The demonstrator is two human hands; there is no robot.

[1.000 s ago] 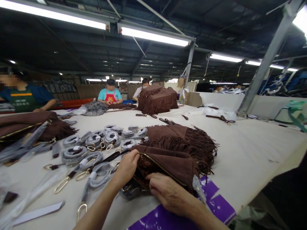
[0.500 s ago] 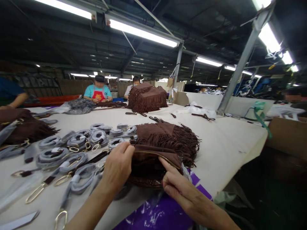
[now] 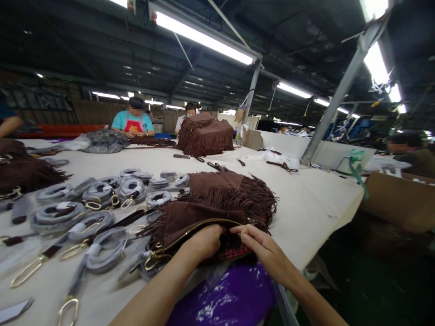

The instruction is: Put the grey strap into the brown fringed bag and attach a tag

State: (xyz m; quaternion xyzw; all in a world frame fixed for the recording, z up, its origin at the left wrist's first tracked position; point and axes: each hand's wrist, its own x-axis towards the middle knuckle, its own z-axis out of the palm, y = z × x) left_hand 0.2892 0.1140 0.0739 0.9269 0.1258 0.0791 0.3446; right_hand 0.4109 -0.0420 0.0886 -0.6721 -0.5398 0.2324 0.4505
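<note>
A brown suede fringed bag (image 3: 190, 217) lies at the near edge of the white table (image 3: 306, 203), its gold-zipped mouth toward me with a red plaid lining showing. My left hand (image 3: 204, 242) is closed on the bag's opening edge. My right hand (image 3: 261, 246) pinches the same edge just to the right, fingers pressed together. A second fringed bag (image 3: 234, 192) sits right behind it.
Several wrapped straps with gold clasps (image 3: 98, 213) cover the table to the left. A purple plastic sheet (image 3: 231, 299) lies under my arms. More fringed bags (image 3: 204, 133) stand at the far end, where people sit working. A cardboard box (image 3: 397, 199) is at right.
The bag has been turned so its zip opening faces me. My left hand moved from the bag's left side to the opening, next to my right hand. The view shifted right.
</note>
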